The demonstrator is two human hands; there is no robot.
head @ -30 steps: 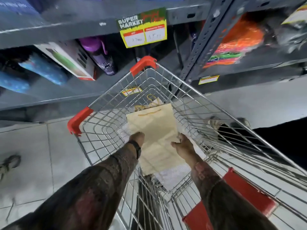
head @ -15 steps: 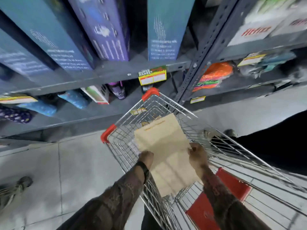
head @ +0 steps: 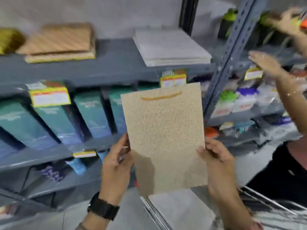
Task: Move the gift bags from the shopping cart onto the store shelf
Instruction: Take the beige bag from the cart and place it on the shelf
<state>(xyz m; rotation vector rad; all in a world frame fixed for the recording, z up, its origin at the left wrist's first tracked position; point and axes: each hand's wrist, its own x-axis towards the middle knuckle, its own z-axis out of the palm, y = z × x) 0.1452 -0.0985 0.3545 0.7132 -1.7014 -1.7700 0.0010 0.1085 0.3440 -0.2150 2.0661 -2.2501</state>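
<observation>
A flat beige gift bag (head: 166,135) with a gold patterned face and a gold cord handle stands upright in front of me. My left hand (head: 116,166) grips its left edge and my right hand (head: 216,165) grips its right edge. Below it, the wire shopping cart (head: 265,211) shows at the bottom right with a pale flat bag (head: 181,211) lying in it. On the grey shelf (head: 116,63) above lie a stack of gold striped gift bags (head: 59,42) and a stack of white gift bags (head: 169,48).
Teal and blue boxes (head: 56,120) fill the shelf below. A perforated grey upright (head: 226,58) divides the shelving. Another person's hand (head: 265,63) reaches toward the right-hand shelves, which hold packaged goods (head: 242,100). Yellow price tags (head: 49,97) hang on shelf edges.
Both hands have lifted the beige gift bag out of the cart to chest height. The view has swung up from the cart to the upper shelves.
</observation>
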